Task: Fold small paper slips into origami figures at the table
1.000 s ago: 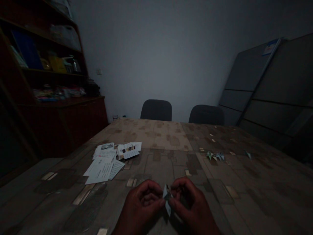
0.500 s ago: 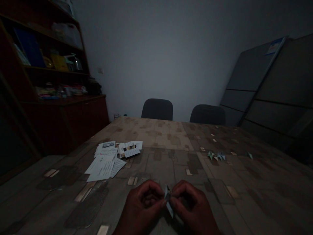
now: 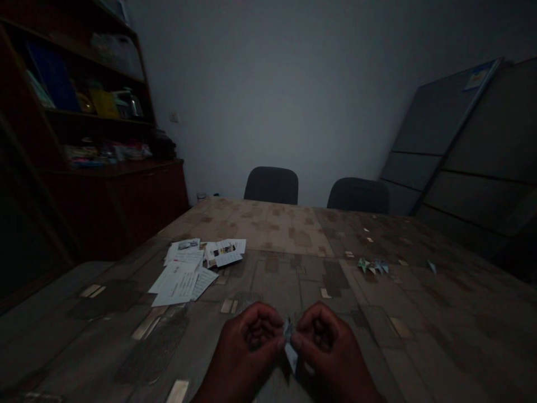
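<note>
Between my two hands, close to the table's near side, is a small folded piece of paper [image 3: 291, 357], pale and pointed at its lower end. My left hand [image 3: 251, 347] pinches its left side between thumb and forefinger, with the other fingers curled in. On the opposite side my right hand [image 3: 325, 344] grips the paper in the same kind of pinch. The fingertips cover its middle, so the exact folded shape is hard to make out in the dim light.
A spread of printed paper sheets [image 3: 180, 280] lies on the patterned tablecloth [image 3: 268, 280] at left. Several small folded paper pieces [image 3: 372, 266] sit at right, one [image 3: 432, 266] apart. Two chairs [image 3: 272, 184] stand beyond the table; a shelf cabinet [image 3: 146, 190] is at far left.
Both hands stay pinched on the folded paper, and its lower pointed part now shows more broadly. My right fingers have shifted slightly. The whole view has moved a little.
</note>
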A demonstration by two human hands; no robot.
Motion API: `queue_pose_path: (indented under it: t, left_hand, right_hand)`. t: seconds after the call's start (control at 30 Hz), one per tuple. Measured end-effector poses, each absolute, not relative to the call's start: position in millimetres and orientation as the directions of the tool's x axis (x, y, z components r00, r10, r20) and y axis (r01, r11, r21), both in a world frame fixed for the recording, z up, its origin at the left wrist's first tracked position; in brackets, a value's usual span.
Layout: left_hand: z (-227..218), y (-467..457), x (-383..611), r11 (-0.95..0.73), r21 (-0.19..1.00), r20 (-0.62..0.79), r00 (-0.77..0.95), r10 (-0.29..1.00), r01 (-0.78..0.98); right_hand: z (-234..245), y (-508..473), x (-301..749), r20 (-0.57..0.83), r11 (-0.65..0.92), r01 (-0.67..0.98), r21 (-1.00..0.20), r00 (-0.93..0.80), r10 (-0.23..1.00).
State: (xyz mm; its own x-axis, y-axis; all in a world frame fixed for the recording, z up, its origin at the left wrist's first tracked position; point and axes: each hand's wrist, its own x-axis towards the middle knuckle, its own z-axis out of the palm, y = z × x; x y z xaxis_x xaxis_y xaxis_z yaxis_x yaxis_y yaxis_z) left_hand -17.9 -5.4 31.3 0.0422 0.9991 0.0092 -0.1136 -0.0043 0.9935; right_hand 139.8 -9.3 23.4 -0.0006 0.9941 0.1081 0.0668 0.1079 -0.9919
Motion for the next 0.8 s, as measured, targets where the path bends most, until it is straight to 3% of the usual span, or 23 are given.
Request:
queue_pose_path:
  t: [0.17,0.5,0.8]
  left_hand:
    - [29.5,-4.9,-20.0,-0.035,0.997,0.040,0.073,0.997,-0.067]
    - [27.6,-1.4,-18.1,0.054,0.988,-0.039,0.101,0.994,-0.148]
    - [28.3,-4.0,-17.5,0.012,0.998,-0.009,0.053,0.999,-0.063]
  right_hand:
    - [15.8,-2.1,145.8,0.040,0.043,0.020,-0.999,-0.134,0.990]
    - [17.4,-9.1,143.1,0.170,0.175,0.116,-0.978,-0.053,0.984]
    - [20.4,-11.2,144.8,0.188,0.199,0.227,-0.953,-0.070,0.980]
